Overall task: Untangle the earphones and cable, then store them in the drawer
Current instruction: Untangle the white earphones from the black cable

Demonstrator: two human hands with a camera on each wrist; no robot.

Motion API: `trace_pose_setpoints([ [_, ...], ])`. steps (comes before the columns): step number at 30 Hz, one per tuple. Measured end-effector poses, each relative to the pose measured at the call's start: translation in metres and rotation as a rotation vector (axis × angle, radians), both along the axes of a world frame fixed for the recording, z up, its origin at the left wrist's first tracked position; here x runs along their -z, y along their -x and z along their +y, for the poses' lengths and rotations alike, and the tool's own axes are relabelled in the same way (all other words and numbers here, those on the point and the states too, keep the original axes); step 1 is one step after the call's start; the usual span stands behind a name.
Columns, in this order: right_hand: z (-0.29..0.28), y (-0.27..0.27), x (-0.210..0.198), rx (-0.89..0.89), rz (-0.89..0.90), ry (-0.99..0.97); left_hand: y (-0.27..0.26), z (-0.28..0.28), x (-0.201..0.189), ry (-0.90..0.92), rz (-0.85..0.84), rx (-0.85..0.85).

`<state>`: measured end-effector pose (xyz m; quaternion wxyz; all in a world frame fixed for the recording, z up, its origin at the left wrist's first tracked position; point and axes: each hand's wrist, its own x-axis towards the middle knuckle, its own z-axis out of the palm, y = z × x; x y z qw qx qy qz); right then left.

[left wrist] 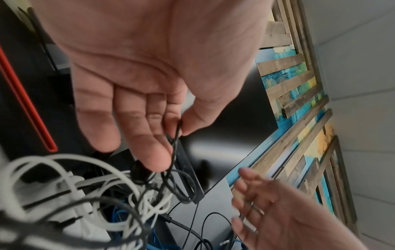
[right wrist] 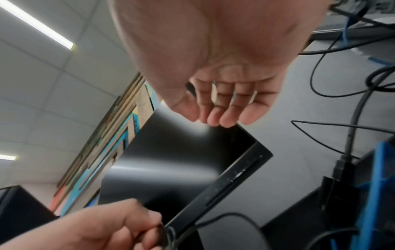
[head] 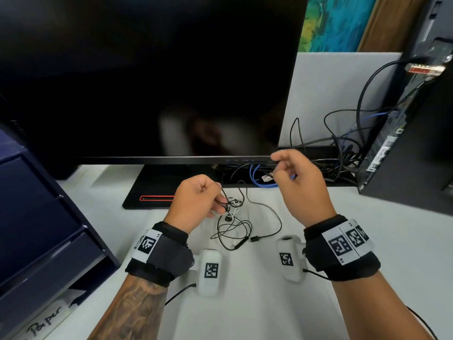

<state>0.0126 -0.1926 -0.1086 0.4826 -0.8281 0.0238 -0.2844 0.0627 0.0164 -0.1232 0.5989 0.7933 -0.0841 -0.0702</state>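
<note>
A tangle of thin black cable (head: 232, 229) and white earphone wire (head: 234, 212) lies on the white desk in front of the monitor stand. The black cable's inline remote (head: 241, 244) and plug (head: 255, 239) rest on the desk. My left hand (head: 218, 202) is just above the knot. In the left wrist view my left hand (left wrist: 179, 133) pinches a black strand (left wrist: 176, 143) between thumb and forefinger, with white loops (left wrist: 85, 186) hanging below. My right hand (head: 277, 165) is raised to the right by the monitor's lower edge. Its fingers (right wrist: 213, 118) are loosely curled and hold nothing.
A dark blue drawer unit (head: 49, 229) stands at the left desk edge. A large black monitor (head: 147, 82) and its stand base (head: 152, 192) are right behind the hands. A black PC tower (head: 416, 143) with many cables (head: 338, 153) and a blue cable (head: 259, 177) sits at the right.
</note>
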Motion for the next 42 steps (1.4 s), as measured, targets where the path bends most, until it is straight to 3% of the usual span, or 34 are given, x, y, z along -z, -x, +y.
trace_pose_setpoints([
  [3,0.008,0.005,-0.005,-0.17,-0.069,0.141,0.001,-0.001,-0.002,0.035,0.012,-0.011],
  [8,0.012,-0.001,0.015,-0.313,0.193,0.403,0.003,0.0,-0.007,0.112,0.029,-0.019],
  [14,0.013,0.0,0.012,-0.349,0.266,0.251,0.003,0.001,-0.01,0.216,0.045,-0.043],
  [19,0.014,0.0,0.013,-0.355,0.259,0.175,-0.003,0.002,-0.001,0.085,-0.181,-0.118],
  [27,0.013,0.001,0.008,-0.366,0.227,0.083,0.0,0.001,0.002,-0.146,-0.333,0.221],
  [37,0.016,0.002,0.008,-0.344,0.208,0.022,0.001,-0.003,0.005,-0.063,-0.326,0.259],
  [42,0.017,0.005,0.005,-0.411,0.169,0.109,0.002,-0.003,0.002,-0.044,-0.339,0.264],
])
